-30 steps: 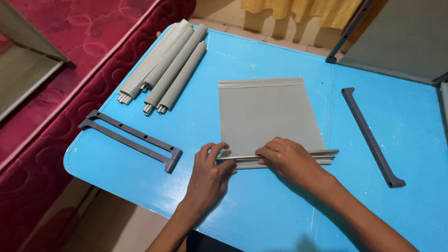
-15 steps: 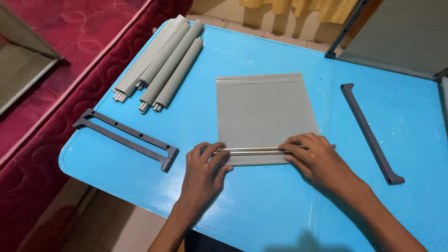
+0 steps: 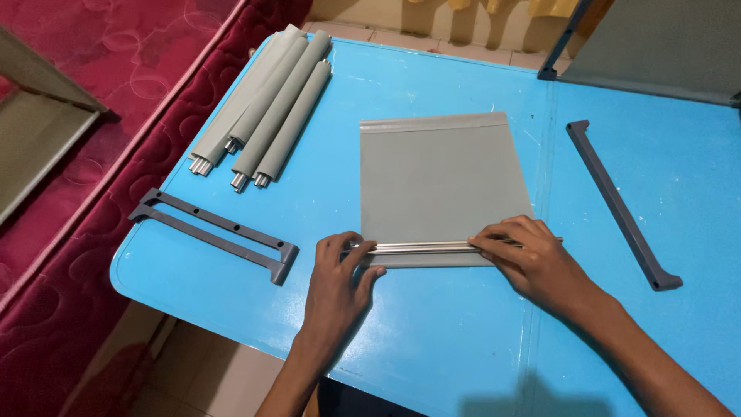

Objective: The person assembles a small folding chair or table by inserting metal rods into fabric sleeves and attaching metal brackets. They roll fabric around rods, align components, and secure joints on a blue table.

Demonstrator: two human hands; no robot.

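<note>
The left hand (image 3: pixel 337 282) lies palm-down on the bright blue tabletop (image 3: pixel 432 347), its fingers curled and pinching the left end of a thin, silvery metal rod (image 3: pixel 421 248), thumb on the near side. The right hand (image 3: pixel 532 262) mirrors it at the rod's right end, fingers pressed together on top, and a short length of the rod pokes out past its fingertips. The rod runs left to right along the near edge of a flat, grey fabric panel (image 3: pixel 440 189), which lies spread in the middle of the table with a hemmed band along its far edge. By the look of it, the step in hand is seating the rod in, or along, the panel's near hem; I cannot tell whether the rod is already inside a sleeve or only resting on top. The next move seems to call for even pressure from both hands, keeping the rod straight and the fabric unbunched. To the left, near the table's edge, lies a dark grey plastic bracket bar (image 3: pixel 216 232); beyond it, at the far left, a bundle of grey fabric rolls with metal tubes (image 3: pixel 266 100) showing at their ends. A second dark grey plastic bar (image 3: pixel 621 205) lies well apart on the right. A red quilted mattress (image 3: pixel 116 93) borders the table's left side.
</note>
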